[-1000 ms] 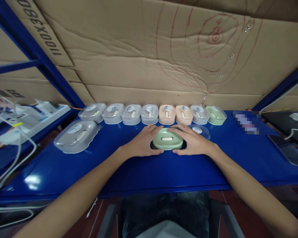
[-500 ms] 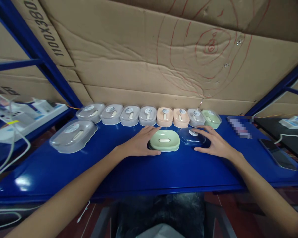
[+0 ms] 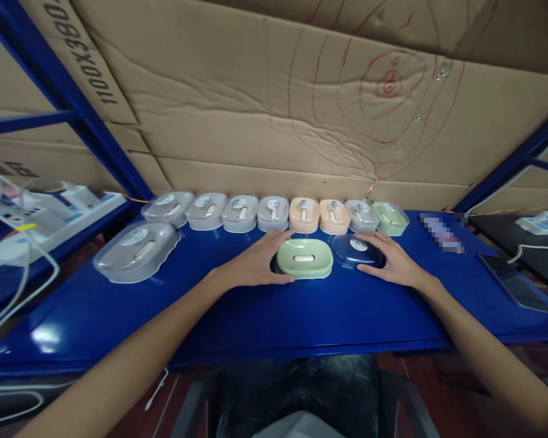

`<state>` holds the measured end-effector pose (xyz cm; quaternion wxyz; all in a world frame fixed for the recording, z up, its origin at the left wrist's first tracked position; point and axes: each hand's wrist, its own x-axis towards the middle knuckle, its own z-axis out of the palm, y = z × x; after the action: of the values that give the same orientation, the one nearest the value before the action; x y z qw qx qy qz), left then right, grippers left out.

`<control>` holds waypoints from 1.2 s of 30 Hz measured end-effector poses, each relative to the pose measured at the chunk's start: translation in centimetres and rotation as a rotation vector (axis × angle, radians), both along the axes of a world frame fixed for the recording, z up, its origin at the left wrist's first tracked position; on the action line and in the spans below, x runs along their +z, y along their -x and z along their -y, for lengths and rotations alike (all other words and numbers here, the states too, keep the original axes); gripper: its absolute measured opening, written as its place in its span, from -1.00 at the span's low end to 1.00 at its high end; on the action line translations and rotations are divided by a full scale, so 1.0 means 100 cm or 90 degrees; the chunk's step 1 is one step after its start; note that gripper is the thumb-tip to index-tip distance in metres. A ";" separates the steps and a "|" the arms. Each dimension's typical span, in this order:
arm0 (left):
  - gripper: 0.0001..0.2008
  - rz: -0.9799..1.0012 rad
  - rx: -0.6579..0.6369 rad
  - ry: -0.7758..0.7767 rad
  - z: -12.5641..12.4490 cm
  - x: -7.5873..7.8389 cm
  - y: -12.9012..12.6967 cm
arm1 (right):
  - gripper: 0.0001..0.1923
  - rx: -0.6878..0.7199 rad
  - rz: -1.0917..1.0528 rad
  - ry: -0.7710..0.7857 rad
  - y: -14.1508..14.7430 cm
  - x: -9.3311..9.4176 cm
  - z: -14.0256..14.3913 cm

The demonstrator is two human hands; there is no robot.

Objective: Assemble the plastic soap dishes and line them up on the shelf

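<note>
A light green soap dish [image 3: 317, 263] without a cover sits on the blue table, with a white oblong piece [image 3: 304, 258] in its middle. Curled around its left end is my left hand [image 3: 260, 260], thumb at the near edge and fingers at the far edge. Just right of the dish lies a clear plastic lid [image 3: 342, 249] with a round label, the blue table showing through it. My right hand [image 3: 395, 261] grips the lid's right end between thumb and fingers. The hidden undersides of the fingers cannot be seen.
Along the cardboard wall [image 3: 228, 134] stands a row of several covered soap dishes, grey, peach [image 3: 304, 226] and green. A larger-looking grey covered dish [image 3: 128, 261] is at the left. A dark phone [image 3: 514, 283] lies at the right. Cables and a white tray [image 3: 68, 222] are at far left.
My right hand has closed from above and beside the lid onto its right end. My left hand stays around the green dish. The view has shifted slightly.
</note>
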<state>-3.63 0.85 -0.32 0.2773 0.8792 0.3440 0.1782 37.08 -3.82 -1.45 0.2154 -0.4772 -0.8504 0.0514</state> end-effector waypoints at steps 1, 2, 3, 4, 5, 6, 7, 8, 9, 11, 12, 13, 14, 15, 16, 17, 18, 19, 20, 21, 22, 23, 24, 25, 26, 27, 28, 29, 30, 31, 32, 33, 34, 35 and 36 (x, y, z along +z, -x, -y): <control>0.13 0.003 0.001 0.000 0.000 0.000 0.000 | -0.24 -0.004 -0.010 -0.002 -0.001 0.002 0.001; 0.14 0.004 0.002 0.000 0.001 0.000 0.000 | -0.25 -0.010 -0.021 -0.005 -0.002 0.004 0.002; 0.14 0.005 0.002 0.000 0.001 0.000 0.000 | -0.26 -0.018 -0.032 -0.008 -0.002 0.006 0.003; 0.14 0.004 0.002 0.001 0.001 0.000 0.000 | -0.27 -0.025 -0.044 -0.012 -0.003 0.009 0.004; 0.14 0.003 0.002 0.003 0.001 0.000 0.000 | -0.28 -0.032 -0.058 -0.018 -0.002 0.012 0.005; 0.15 0.003 0.001 0.006 0.000 -0.001 -0.001 | -0.28 -0.035 -0.077 -0.024 0.000 0.015 0.006; 0.17 0.005 -0.001 0.011 0.000 -0.002 -0.001 | -0.28 -0.033 -0.100 -0.029 0.004 0.018 0.007; 0.19 0.009 -0.003 0.018 0.000 -0.002 -0.001 | -0.26 -0.026 -0.128 -0.033 0.010 0.022 0.007; 0.21 0.015 -0.003 0.026 0.000 -0.003 -0.002 | -0.24 -0.013 -0.160 -0.035 0.018 0.025 0.006; 0.24 0.033 -0.001 0.040 0.000 -0.005 -0.004 | -0.17 0.022 -0.221 -0.035 0.038 0.029 0.002; 0.24 0.045 -0.001 0.045 0.000 -0.005 -0.005 | -0.13 0.042 -0.241 -0.036 0.049 0.030 -0.001; 0.23 0.058 -0.002 0.049 0.000 -0.006 -0.007 | -0.12 0.063 -0.258 -0.033 0.060 0.031 -0.005; 0.23 0.071 -0.003 0.052 0.000 -0.006 -0.008 | -0.12 0.080 -0.272 -0.025 0.071 0.030 -0.009; 0.22 0.085 -0.005 0.057 0.000 -0.007 -0.009 | -0.12 0.095 -0.283 -0.008 0.081 0.028 -0.013; 0.21 0.099 -0.007 0.062 0.000 -0.008 -0.009 | -0.11 0.106 -0.291 0.000 0.089 0.025 -0.017; 0.21 0.113 -0.007 0.068 0.000 -0.009 -0.010 | -0.09 0.115 -0.297 0.004 0.096 0.022 -0.020; 0.20 0.125 -0.006 0.073 -0.001 -0.011 -0.010 | -0.08 0.122 -0.301 0.008 0.101 0.018 -0.023; 0.21 0.135 -0.003 0.079 -0.002 -0.012 -0.010 | -0.06 0.127 -0.304 0.012 0.105 0.013 -0.025; 0.21 0.141 0.000 0.084 -0.002 -0.014 -0.010 | -0.06 0.132 -0.306 0.016 0.108 0.009 -0.026; 0.23 0.145 0.006 0.089 -0.003 -0.015 -0.010 | -0.06 0.138 -0.311 0.021 0.110 0.004 -0.026; 0.24 0.146 0.013 0.093 -0.003 -0.017 -0.010 | -0.06 0.145 -0.318 0.029 0.111 -0.001 -0.027; 0.25 0.148 0.018 0.098 -0.004 -0.018 -0.011 | -0.07 0.153 -0.329 0.039 0.112 -0.005 -0.027; 0.26 0.151 0.019 0.100 -0.004 -0.018 -0.011 | -0.07 0.161 -0.342 0.052 0.112 -0.008 -0.026; 0.27 0.156 0.017 0.101 -0.003 -0.018 -0.011 | -0.06 0.168 -0.352 0.068 0.113 -0.011 -0.026; 0.26 0.161 0.013 0.101 -0.003 -0.017 -0.012 | -0.06 0.171 -0.359 0.083 0.114 -0.013 -0.026; 0.26 0.165 0.008 0.100 -0.002 -0.017 -0.013 | -0.04 0.172 -0.361 0.094 0.114 -0.014 -0.027; 0.25 0.168 0.003 0.100 -0.001 -0.016 -0.013 | -0.03 0.170 -0.360 0.098 0.115 -0.015 -0.027; 0.25 0.171 0.001 0.099 0.000 -0.015 -0.014 | -0.03 0.168 -0.356 0.094 0.116 -0.015 -0.027; 0.25 0.173 0.000 0.098 0.000 -0.014 -0.014 | -0.02 0.168 -0.353 0.086 0.117 -0.014 -0.027; 0.25 0.174 0.000 0.096 0.001 -0.014 -0.014 | -0.02 0.170 -0.349 0.075 0.117 -0.013 -0.027; 0.25 0.176 -0.001 0.094 0.001 -0.013 -0.015 | -0.03 0.176 -0.343 0.065 0.118 -0.012 -0.027; 0.25 0.178 -0.002 0.093 0.001 -0.013 -0.015 | -0.02 0.183 -0.337 0.056 0.119 -0.011 -0.027; 0.26 0.180 -0.003 0.093 0.001 -0.013 -0.015 | -0.02 0.190 -0.332 0.049 0.120 -0.010 -0.027; 0.26 0.180 -0.004 0.094 0.001 -0.014 -0.015 | -0.01 0.196 -0.327 0.043 0.120 -0.010 -0.026; 0.27 0.181 -0.006 0.096 0.001 -0.014 -0.014 | 0.00 0.200 -0.324 0.039 0.121 -0.010 -0.026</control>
<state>-2.19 0.73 -1.68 0.3890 0.8235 0.3095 0.2734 25.00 -1.22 -2.41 0.3963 -0.3181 -0.8306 0.2279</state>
